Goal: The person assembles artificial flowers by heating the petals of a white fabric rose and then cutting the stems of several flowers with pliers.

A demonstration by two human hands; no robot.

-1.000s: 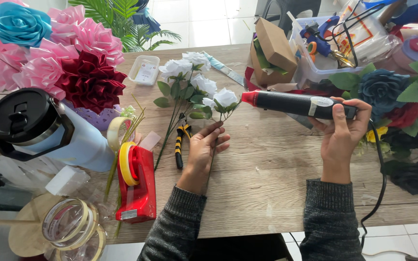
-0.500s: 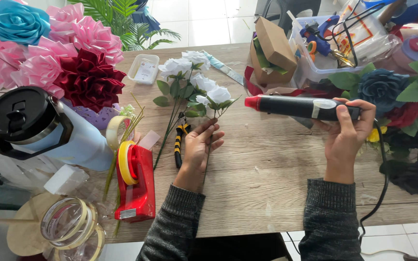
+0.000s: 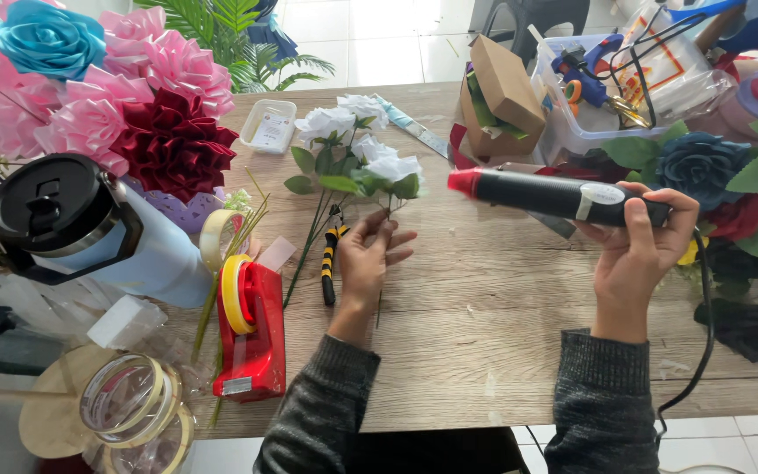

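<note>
Now my right hand (image 3: 638,250) has raised the black heat gun (image 3: 559,196) at two o'clock, fingers wrapped round it, while my left hand (image 3: 368,259) pinches the white flower stem (image 3: 385,215) at desk (image 3: 484,351) centre.

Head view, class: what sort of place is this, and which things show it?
Probably a craft workshop for making artificial flowers: paper roses beside the table, a red tape dispenser, and a heat tool in the right hand.

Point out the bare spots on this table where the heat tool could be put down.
The widest bare wood lies between the left hand and the right hand, running to the near edge. A smaller strip lies between the red tape dispenser and the left sleeve. The far edge around the cardboard box and the left side by the tumbler are crowded.
</note>
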